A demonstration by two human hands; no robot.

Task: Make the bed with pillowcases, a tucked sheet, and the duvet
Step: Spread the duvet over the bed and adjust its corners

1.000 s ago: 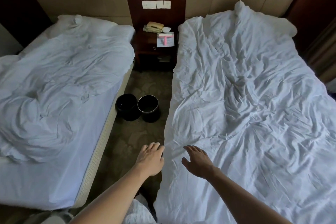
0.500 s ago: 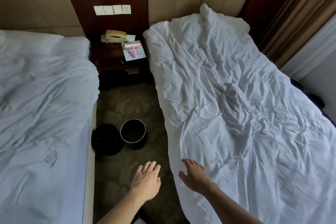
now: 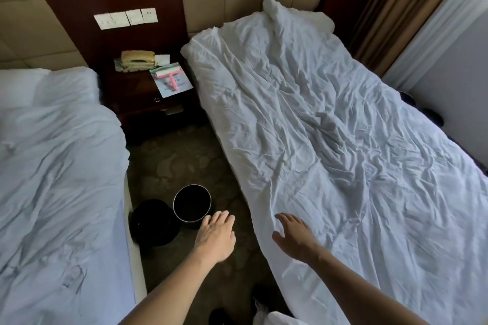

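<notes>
— Right of the carpet [image 3: 169, 166], head to foot: crumpled white cover [image 3: 330, 153], draped down the near side.
— And left?
— Second bed [image 3: 52, 179], rumpled white too. Between, dark nightstand [image 3: 137, 103]; lower down, black bin [image 3: 151, 221] touching open bin [image 3: 192, 203].
— Hands?
— Apart, fingers straight, gripping nothing. Right hand [image 3: 294, 236] at the cover's edge, contact unclear; left hand [image 3: 215, 236] above the carpet, just beside the open bin.
— Smaller still?
— Beige phone [image 3: 137, 59] and pink roller [image 3: 170, 78] on the nightstand.
</notes>
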